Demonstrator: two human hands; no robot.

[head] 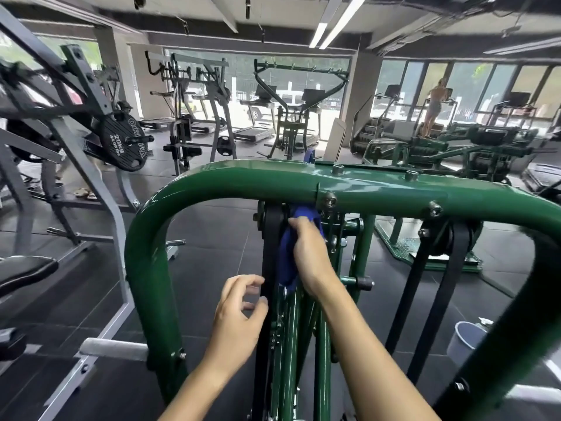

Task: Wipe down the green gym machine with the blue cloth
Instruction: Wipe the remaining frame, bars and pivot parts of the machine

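Head view shows the blue cloth (287, 262) bunched in my right hand (306, 253), just under the top bar of the green gym machine (243, 180) and near the middle of its frame. My fingers curl round the cloth and press it against the parts below the bar, right beside a black belt (268, 256) that runs down from a pulley. A loose end of the cloth hangs below my palm.

My left hand (239, 311) is lower and to the left, holding nothing. Its fingers are loosely curled and spread, with the tips at the left edge of that belt. I cannot tell whether they touch it.

The machine's thick green tube bends down on the left and runs off to the right, with bolts (330, 199) along its top and side. A second pair of black belts (455, 268) hangs further right.

On the dark floor to the near right stands a pale bucket (467, 338). To the left is a grey machine frame (115, 238) carrying a black weight plate (124, 141), with a black pad (24, 271) at the left edge. Far off, by the windows, a person (434, 107) stands on a treadmill.
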